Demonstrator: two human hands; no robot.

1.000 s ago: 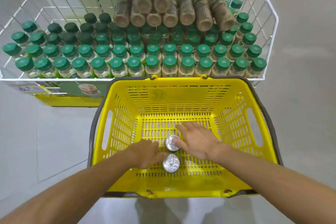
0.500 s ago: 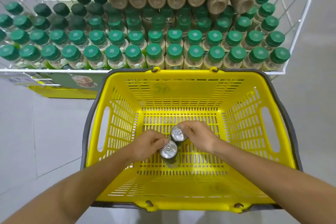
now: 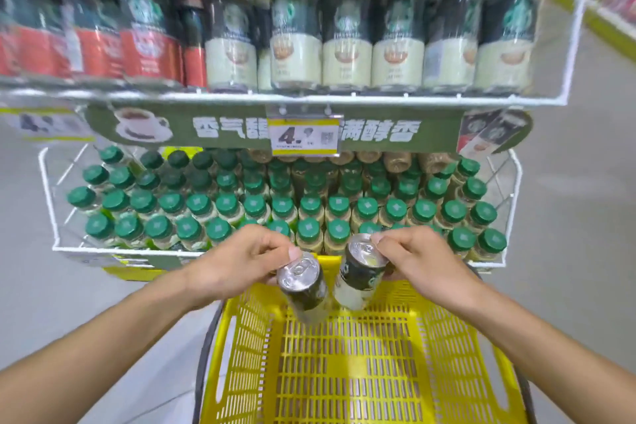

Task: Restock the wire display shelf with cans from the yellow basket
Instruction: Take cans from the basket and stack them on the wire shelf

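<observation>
My left hand (image 3: 237, 262) is clenched around the top of one can (image 3: 303, 289) and my right hand (image 3: 418, 260) grasps a second can (image 3: 359, 274) by its rim, both cans tilted and held side by side, just apart, above the far end of the yellow basket (image 3: 344, 372). Ahead I see the wire display shelf (image 3: 344, 98), its upper tier lined with red and pale cans, the lower tier packed with green-capped bottles (image 3: 254, 205)

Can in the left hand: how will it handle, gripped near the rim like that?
The can in the left hand looks rigid metal, so probably won't deform. Its smooth, glossy wall could slip, since the fingers pinch only near the top. It hangs tilted, so it may swing; being cylindrical, it would likely roll if laid down.
</observation>
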